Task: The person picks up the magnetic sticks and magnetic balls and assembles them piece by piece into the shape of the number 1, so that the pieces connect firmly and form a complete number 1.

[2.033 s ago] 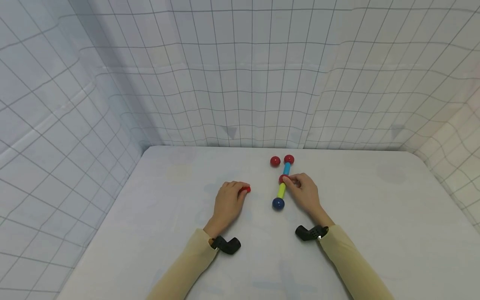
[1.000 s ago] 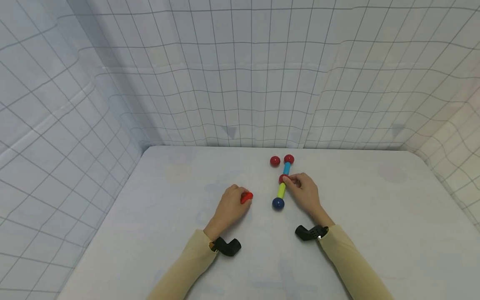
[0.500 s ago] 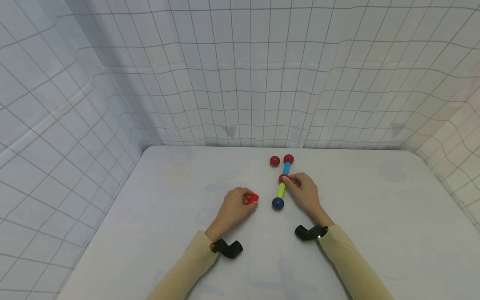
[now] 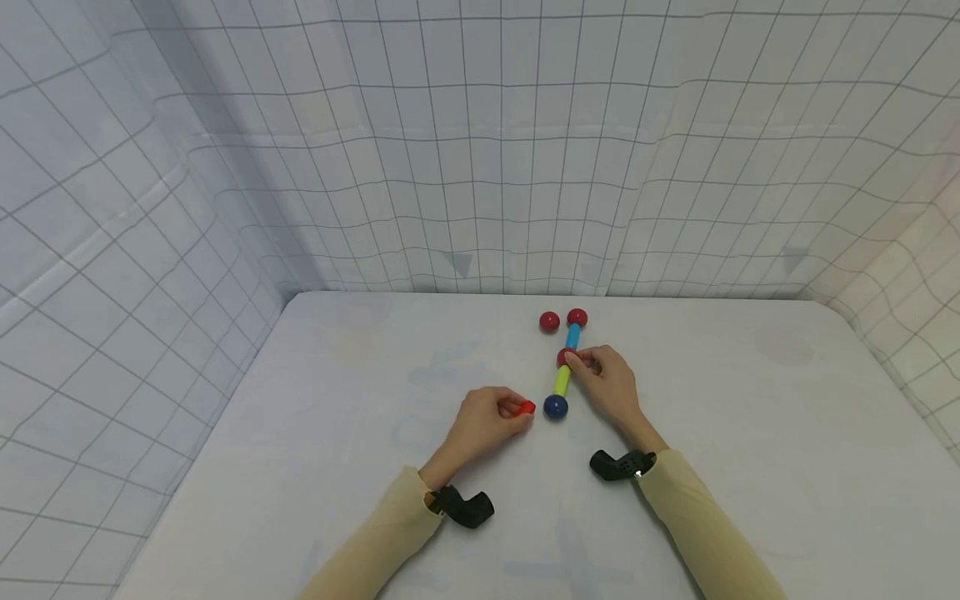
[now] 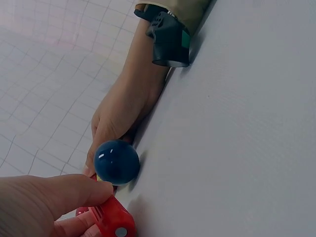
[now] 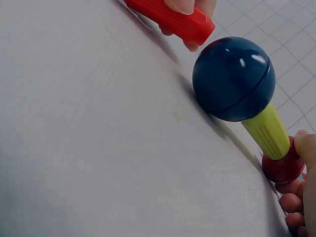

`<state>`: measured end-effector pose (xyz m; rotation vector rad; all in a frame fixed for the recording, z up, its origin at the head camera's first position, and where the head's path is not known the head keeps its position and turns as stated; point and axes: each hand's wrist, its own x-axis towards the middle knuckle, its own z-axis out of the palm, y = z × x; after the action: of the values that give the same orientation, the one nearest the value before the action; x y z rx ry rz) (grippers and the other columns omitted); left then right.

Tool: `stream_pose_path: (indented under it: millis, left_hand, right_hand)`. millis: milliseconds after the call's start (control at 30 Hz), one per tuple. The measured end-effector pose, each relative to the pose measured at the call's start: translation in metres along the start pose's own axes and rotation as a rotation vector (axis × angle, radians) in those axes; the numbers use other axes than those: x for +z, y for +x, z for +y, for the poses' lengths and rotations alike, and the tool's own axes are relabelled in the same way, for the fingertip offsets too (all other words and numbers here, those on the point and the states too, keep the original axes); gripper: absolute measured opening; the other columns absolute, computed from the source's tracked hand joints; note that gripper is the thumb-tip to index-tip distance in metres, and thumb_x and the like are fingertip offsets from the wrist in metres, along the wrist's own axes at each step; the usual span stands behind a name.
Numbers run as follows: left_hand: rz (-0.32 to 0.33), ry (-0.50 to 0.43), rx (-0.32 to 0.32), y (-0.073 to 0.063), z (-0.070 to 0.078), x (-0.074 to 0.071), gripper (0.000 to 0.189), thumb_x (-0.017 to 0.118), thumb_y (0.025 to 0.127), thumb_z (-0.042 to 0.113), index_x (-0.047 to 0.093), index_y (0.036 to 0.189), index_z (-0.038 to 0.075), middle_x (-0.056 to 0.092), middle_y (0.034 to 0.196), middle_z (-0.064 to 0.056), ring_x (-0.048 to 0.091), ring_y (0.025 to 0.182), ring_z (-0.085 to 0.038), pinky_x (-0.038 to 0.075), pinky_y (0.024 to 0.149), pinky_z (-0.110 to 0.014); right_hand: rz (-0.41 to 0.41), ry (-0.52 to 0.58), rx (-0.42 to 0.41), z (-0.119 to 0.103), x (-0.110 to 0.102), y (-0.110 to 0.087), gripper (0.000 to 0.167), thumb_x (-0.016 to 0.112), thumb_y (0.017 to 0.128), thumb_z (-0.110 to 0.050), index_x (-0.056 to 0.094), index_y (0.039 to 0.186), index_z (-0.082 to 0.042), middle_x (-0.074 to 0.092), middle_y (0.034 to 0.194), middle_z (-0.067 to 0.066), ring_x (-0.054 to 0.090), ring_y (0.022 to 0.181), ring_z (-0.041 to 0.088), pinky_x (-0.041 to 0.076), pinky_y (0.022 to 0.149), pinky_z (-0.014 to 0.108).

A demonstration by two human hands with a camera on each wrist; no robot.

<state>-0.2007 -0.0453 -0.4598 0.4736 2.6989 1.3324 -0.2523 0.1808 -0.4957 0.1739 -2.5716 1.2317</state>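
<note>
My left hand (image 4: pixel 486 423) pinches a short red rod (image 6: pixel 170 19) between thumb and fingers; a silvery disc shows at its end in the left wrist view. The rod points at a dark blue ball (image 4: pixel 556 407), a small gap apart from it. That ball ends a chain on the table: a yellow-green rod (image 6: pixel 266 131), a red ball (image 6: pixel 284 167), a light blue rod (image 4: pixel 573 337) and another red ball (image 4: pixel 577 317) at the far end. With thumb and fingertips, my right hand (image 4: pixel 611 387) grips the chain's middle red ball, partly covering it.
A loose red ball (image 4: pixel 550 322) lies just left of the chain's far end. Both wrists carry black camera mounts (image 4: pixel 622 466). The white table (image 4: pixel 360 467) ends at a grid-patterned curtain (image 4: pixel 480 167) behind and at the sides.
My left hand has moved right and nearer to me, carrying the red rod toward the dark blue ball and turning it in the fingers. My right hand and the chain have hardly moved.
</note>
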Motion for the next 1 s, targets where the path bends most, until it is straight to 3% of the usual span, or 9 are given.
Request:
stream_pose_path:
  millis: [467,1000]
  left_hand:
    - [-0.073,-0.022,-0.034,-0.0015,0.0019,0.0051,0.025,0.079,0.079,0.024,0.073,0.093,0.004,0.064,0.073,0.006,0.057,0.062,-0.006,0.046,0.056,-0.023]
    - [-0.065,-0.063,-0.052,-0.0059,0.0067,0.0083,0.025,0.082,0.074,0.027,0.075,0.088,0.007,0.066,0.067,0.009,0.060,0.059,-0.004,0.047,0.055,-0.024]
  right_hand:
    - [-0.016,-0.031,0.023,0.0007,0.0010,0.0002,0.042,0.060,0.092,-0.043,0.068,0.102,-0.004,0.056,0.086,0.006,0.048,0.077,0.020,0.039,0.067,0.032]
    - [-0.008,-0.015,0.018,-0.0004,0.0000,0.0000,0.042,0.060,0.092,-0.044,0.069,0.102,-0.005,0.056,0.086,0.006,0.048,0.077,0.019,0.039,0.067,0.033]
